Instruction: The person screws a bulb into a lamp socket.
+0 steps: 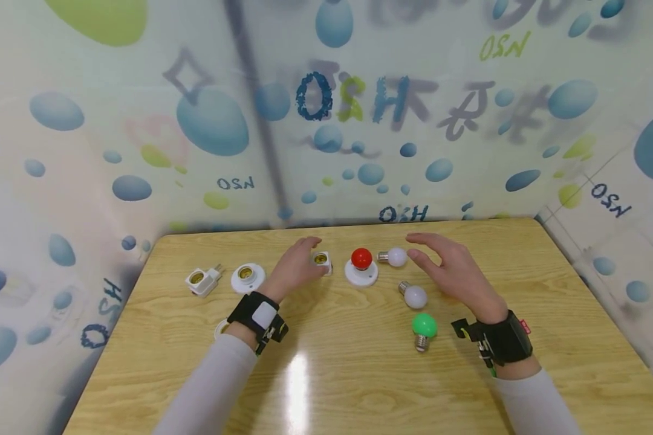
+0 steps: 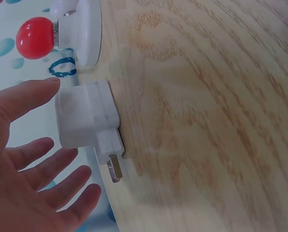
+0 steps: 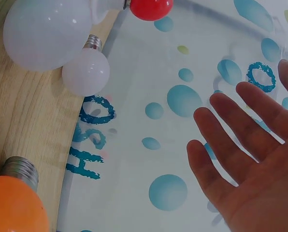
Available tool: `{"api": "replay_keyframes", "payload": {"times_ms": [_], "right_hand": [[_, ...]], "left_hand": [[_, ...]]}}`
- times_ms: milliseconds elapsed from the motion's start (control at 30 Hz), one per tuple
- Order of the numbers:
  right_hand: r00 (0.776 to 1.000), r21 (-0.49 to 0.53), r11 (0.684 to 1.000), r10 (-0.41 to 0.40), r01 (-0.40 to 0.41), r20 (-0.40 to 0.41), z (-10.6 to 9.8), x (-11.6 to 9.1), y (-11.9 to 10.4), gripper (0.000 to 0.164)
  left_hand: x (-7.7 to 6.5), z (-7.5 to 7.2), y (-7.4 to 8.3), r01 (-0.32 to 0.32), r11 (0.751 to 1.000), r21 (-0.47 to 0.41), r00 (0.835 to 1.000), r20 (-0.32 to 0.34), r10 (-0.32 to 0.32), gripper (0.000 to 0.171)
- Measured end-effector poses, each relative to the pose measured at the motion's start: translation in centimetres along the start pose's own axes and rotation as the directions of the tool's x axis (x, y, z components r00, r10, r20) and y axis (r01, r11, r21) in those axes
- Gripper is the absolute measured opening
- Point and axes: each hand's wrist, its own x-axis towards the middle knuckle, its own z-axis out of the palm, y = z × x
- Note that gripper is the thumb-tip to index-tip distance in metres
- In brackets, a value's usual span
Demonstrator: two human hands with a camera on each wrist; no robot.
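Observation:
My left hand [image 1: 295, 270] is beside a white plug-in lamp socket [image 1: 322, 260], its thumb and fingers spread around it. In the left wrist view this socket [image 2: 83, 116] shows its flat metal prongs; whether the thumb touches it I cannot tell. My right hand [image 1: 457, 269] hovers with straight, relaxed fingers, holding nothing, right of a white bulb [image 1: 397, 257]. A red bulb [image 1: 361, 258] sits upright in a round white lamp holder [image 1: 361, 277] between the hands. Nearer lie a second white bulb [image 1: 415, 296] and a green bulb [image 1: 424, 325].
At left are another plug-in socket [image 1: 202, 281] and a round holder [image 1: 248, 278]. A white round thing [image 1: 220, 328] is partly hidden by the left wrist. The right wrist view shows an orange bulb [image 3: 16, 205]. A patterned wall [image 1: 326, 175] borders the wooden table [image 1: 348, 374].

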Motion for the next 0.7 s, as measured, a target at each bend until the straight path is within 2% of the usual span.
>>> {"api": "replay_keyframes", "payload": {"times_ms": [167,300,400,567,700], "right_hand": [[1.000,0.005,1.000,-0.001,0.001,0.003,0.0,-0.2,0.1,0.049],[1.000,0.007,1.000,0.019,-0.019,0.014,0.0,-0.6,0.3,0.050],[0.999,0.012,0.999,0.031,-0.031,0.012,0.0,-0.7,0.5,0.050],[0.999,0.011,0.999,0.034,-0.034,0.006,-0.2,-0.6,0.6,0.050],[0.999,0.013,0.999,0.036,-0.036,-0.007,-0.4,-0.6,0.7,0.050]], "left_hand": [[0.3,0.6,-0.6,0.015,1.000,-0.005,0.999,0.029,-0.014,0.058],[0.1,1.3,-0.9,0.018,1.000,0.019,1.000,0.023,-0.018,0.045],[-0.2,1.4,-0.8,0.017,1.000,0.018,1.000,0.010,-0.018,0.042],[-1.1,1.0,-0.4,-0.012,1.000,0.026,1.000,-0.021,0.013,0.040],[-2.4,0.8,0.1,-0.085,0.994,0.069,0.995,-0.050,0.088,0.040]]}}
